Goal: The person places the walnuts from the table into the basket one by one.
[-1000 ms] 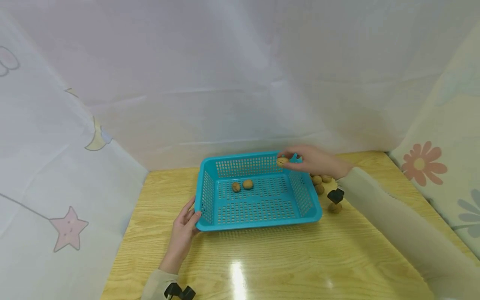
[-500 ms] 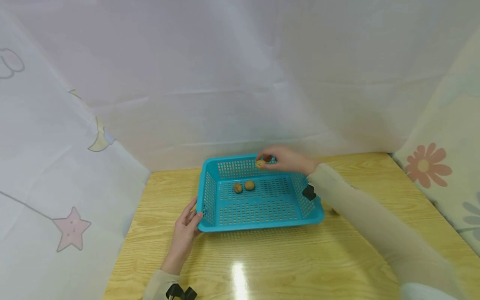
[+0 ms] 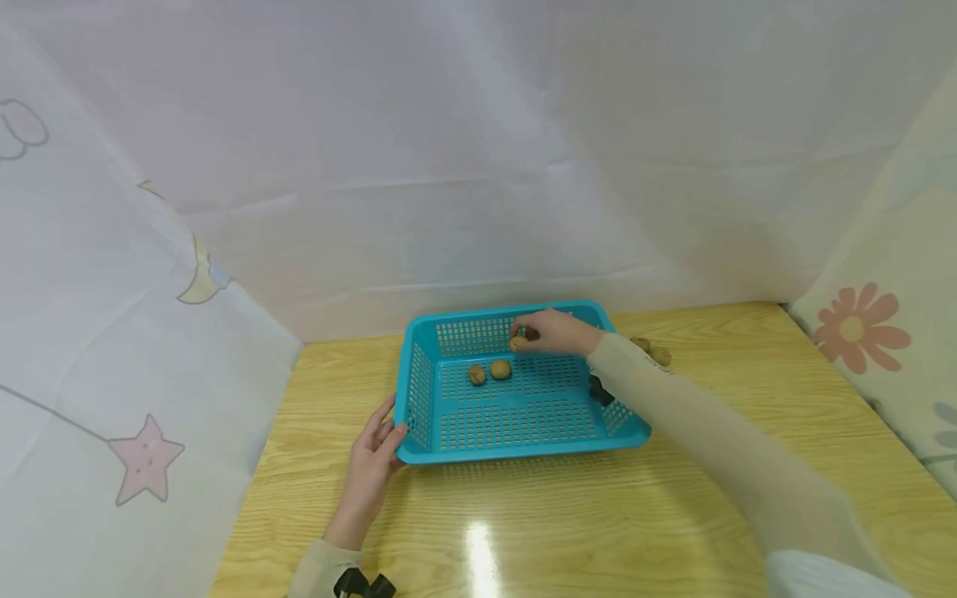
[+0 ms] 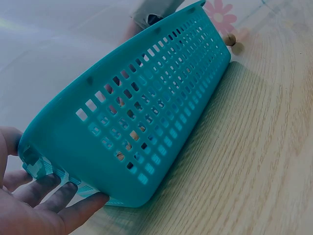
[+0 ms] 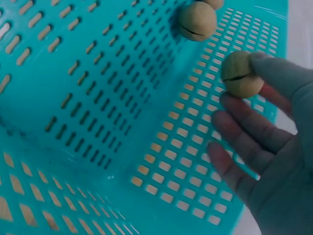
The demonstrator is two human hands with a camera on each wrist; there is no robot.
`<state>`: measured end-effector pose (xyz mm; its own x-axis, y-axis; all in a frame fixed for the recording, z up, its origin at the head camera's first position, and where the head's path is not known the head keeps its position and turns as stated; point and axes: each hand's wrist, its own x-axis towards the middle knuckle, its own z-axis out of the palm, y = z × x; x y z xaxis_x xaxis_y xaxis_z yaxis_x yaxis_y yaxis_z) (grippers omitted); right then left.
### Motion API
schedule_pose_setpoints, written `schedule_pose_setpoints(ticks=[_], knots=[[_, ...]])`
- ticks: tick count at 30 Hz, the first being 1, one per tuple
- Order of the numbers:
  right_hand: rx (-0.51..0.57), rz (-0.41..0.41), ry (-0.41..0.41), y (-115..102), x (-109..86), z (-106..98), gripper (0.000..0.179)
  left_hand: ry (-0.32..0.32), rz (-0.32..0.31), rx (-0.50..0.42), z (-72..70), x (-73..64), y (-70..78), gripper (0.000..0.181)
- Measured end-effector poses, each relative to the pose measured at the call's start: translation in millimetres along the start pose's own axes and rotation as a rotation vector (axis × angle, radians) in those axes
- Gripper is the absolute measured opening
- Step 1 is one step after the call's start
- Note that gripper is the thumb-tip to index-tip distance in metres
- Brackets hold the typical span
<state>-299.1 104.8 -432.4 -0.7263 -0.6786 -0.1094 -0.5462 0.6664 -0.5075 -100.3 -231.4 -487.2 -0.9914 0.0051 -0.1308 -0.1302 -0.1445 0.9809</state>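
A blue plastic basket with slotted walls stands on the table. My left hand grips its left end, thumb over the rim and fingers against the outer wall, as the left wrist view shows. Inside the basket, above its floor, my right hand pinches a walnut between thumb and fingers. A dark crack runs across that walnut. Two more walnuts, one on the left and one on the right, lie close together on the basket floor.
Past the basket's right end, a few walnuts lie on the wooden table, partly covered by my right sleeve. A pale cloth backdrop rises behind the table and along both sides.
My right hand has carried the walnut leftward from above the basket's right end, then lower into the basket. My left hand keeps its grip on the rim.
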Motion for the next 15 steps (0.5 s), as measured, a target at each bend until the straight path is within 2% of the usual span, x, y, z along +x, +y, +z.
schedule_pose_setpoints(ticks=[7, 11, 15], knots=[[-0.043, 0.087, -0.071, 7.2, 6.5, 16.2, 0.030, -0.006, 0.010, 0.001, 0.3, -1.1, -1.1, 0.062], [-0.048, 0.115, -0.108, 10.4, 8.9, 23.2, 0.035, -0.006, 0.005, -0.002, 0.3, -1.1, -1.8, 0.062], [-0.071, 0.118, -0.110, 10.9, 10.1, 25.5, 0.034, 0.000, 0.002, -0.004, 0.1, 0.2, -1.9, 0.062]])
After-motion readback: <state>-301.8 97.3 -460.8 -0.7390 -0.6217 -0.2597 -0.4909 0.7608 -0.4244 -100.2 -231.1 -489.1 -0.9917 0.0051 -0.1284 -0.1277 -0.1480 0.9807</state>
